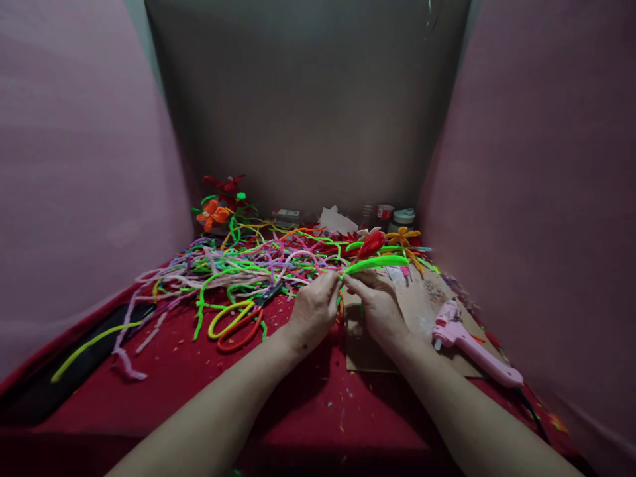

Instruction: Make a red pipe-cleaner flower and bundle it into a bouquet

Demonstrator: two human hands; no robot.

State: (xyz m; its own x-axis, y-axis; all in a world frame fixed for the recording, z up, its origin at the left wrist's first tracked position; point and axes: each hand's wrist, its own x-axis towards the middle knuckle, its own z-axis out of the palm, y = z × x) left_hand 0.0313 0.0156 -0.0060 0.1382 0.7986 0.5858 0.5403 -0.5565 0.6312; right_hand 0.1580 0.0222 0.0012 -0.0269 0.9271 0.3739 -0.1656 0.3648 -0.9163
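Forearms [213,419], both hands [316,306] pinched closed on fuzzy green strip [378,264], extending above right hand [382,315].

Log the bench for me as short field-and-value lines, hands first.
Left hand: fingertips pinching the near end of a green pipe-cleaner leaf
Right hand: fingertips at that same end, close to the left's
Behind leaf: red fuzzy bud; cannot tell if joined
Scissors: left of left hand, blades toward the pipe-cleaner pile
Pink glue gun: right of right hand, partly on cardboard
Back left: orange pipe-cleaner flower
Surface: red cloth
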